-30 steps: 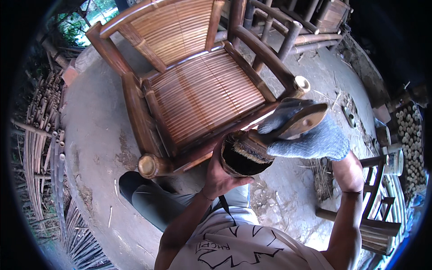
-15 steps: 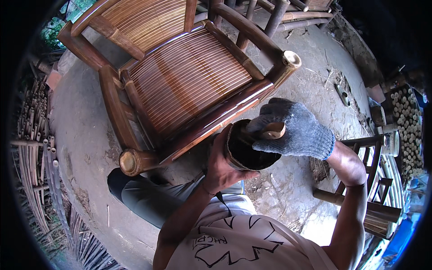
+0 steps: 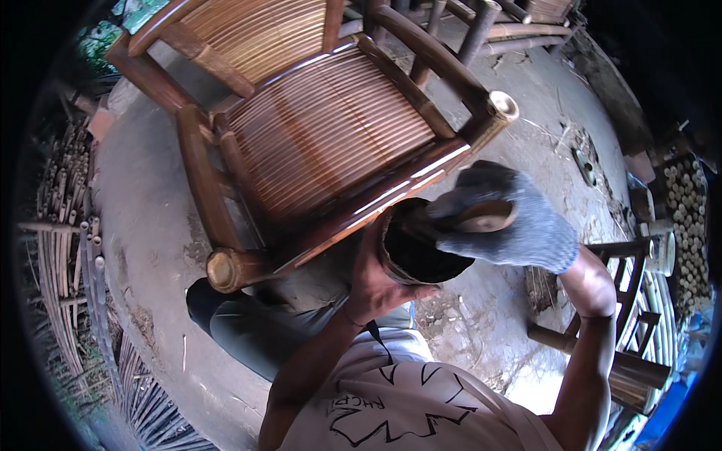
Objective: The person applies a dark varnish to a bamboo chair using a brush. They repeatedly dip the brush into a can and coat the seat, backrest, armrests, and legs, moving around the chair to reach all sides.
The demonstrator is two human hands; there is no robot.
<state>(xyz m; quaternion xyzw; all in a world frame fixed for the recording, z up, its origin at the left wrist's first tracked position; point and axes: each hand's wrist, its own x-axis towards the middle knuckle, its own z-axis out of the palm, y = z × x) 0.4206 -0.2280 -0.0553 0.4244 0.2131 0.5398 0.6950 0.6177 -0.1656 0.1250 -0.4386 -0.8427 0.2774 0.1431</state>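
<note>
One dark pot (image 3: 402, 272) sits cupped in the left hand (image 3: 371, 283); from its right, the gloved right hand (image 3: 526, 234) clasps a brush (image 3: 489, 217) pointing leftward at its mouth.

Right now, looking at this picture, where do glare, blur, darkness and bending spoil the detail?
Head view: white glare streaks the front rail of the chair, and a floor patch is washed out; head view: the gloved right hand and wooden handle look smeared, probably by motion; head view: the container's inside is too dark to read; head view: edges curve toward a black rim.
</note>
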